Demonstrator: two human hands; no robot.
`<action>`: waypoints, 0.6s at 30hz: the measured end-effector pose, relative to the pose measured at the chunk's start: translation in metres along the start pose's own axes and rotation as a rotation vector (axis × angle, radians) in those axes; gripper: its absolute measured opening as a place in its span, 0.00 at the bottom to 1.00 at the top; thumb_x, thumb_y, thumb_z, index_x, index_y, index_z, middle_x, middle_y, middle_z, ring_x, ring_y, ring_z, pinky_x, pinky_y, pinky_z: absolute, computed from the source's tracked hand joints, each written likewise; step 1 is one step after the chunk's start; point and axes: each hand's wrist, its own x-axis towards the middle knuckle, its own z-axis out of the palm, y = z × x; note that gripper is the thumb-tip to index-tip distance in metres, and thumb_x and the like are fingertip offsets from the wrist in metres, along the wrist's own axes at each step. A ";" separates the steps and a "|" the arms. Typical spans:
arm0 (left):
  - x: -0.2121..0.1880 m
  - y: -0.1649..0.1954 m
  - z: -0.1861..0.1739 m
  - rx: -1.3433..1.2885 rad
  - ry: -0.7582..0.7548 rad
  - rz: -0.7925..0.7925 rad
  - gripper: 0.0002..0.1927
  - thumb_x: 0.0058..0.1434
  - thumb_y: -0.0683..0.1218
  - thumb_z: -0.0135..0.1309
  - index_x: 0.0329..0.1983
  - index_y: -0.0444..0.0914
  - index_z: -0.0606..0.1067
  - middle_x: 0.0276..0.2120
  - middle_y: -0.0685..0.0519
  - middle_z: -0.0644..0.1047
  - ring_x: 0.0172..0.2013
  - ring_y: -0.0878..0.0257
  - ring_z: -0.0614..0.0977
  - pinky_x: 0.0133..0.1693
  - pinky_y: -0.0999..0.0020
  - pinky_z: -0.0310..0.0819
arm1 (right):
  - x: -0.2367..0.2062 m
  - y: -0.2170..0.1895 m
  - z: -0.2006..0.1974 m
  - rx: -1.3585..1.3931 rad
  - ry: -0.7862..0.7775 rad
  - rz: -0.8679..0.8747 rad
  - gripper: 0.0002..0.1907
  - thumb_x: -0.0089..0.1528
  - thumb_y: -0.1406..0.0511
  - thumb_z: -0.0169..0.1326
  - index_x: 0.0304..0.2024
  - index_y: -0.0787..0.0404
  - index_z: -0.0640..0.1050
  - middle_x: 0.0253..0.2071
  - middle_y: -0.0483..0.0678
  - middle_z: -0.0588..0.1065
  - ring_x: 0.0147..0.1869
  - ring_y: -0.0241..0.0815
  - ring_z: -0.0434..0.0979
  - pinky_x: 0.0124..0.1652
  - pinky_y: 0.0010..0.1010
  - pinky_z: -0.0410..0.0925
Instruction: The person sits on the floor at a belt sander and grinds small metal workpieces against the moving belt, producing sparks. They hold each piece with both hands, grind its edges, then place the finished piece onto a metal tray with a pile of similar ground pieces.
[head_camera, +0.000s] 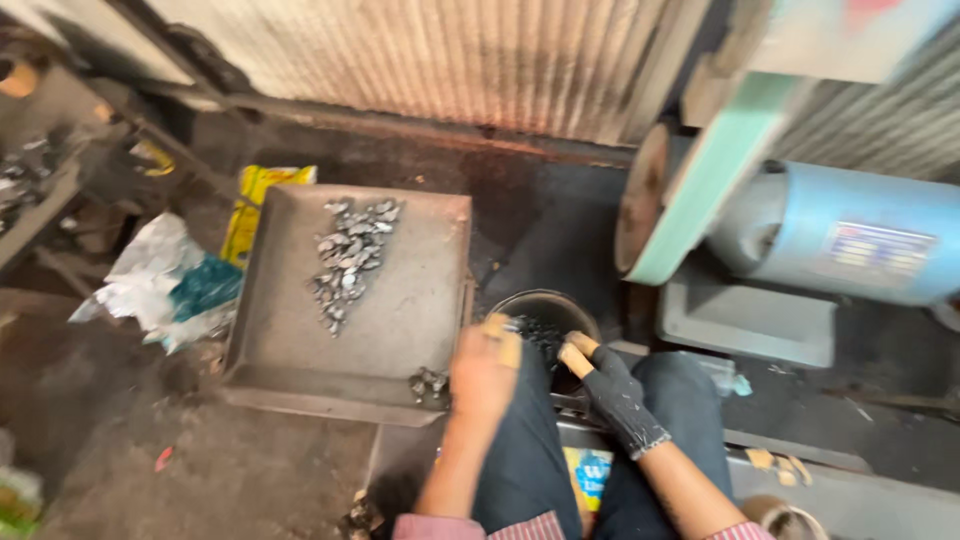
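Both hands hover over the dark round bowl (545, 312) between the knees, left hand (487, 370) loosely curled, gloved right hand (612, 388) likewise, grip unclear on either, the tray (400, 320) edge just beside, motor (850, 245) near.

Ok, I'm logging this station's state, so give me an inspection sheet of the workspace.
Surface: dark, grimy floor.
Job's things: grey metal tray with a pile of small metal pieces; round dark bowl holding more.
Clutter: crumpled plastic wrap, yellow packet.
Hands: left hand bare, over the tray's corner; right hand in a dark glove with open fingers, at the bowl.
Cables: nothing seen.
Surroundings: belt grinder, blue motor, corrugated wall.
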 end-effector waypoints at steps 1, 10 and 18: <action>-0.008 0.026 0.016 -0.088 -0.056 -0.028 0.11 0.62 0.46 0.58 0.45 0.37 0.78 0.41 0.45 0.79 0.44 0.46 0.80 0.46 0.52 0.75 | -0.002 0.003 -0.004 0.154 0.026 0.122 0.31 0.62 0.48 0.55 0.60 0.59 0.79 0.50 0.54 0.81 0.51 0.48 0.80 0.47 0.37 0.73; -0.057 0.066 0.081 -1.134 -0.941 -0.390 0.14 0.68 0.49 0.55 0.53 0.37 0.75 0.34 0.54 0.79 0.33 0.65 0.79 0.32 0.71 0.73 | -0.053 0.030 -0.071 0.901 -0.302 -0.104 0.22 0.61 0.56 0.57 0.47 0.67 0.80 0.38 0.53 0.81 0.38 0.45 0.83 0.38 0.36 0.76; 0.012 0.107 0.105 -1.470 -1.032 -0.585 0.16 0.68 0.54 0.50 0.43 0.37 0.74 0.26 0.55 0.76 0.19 0.67 0.72 0.21 0.72 0.66 | -0.002 -0.015 -0.094 0.758 -0.492 -0.402 0.16 0.58 0.61 0.63 0.46 0.60 0.77 0.29 0.45 0.77 0.27 0.34 0.77 0.26 0.25 0.69</action>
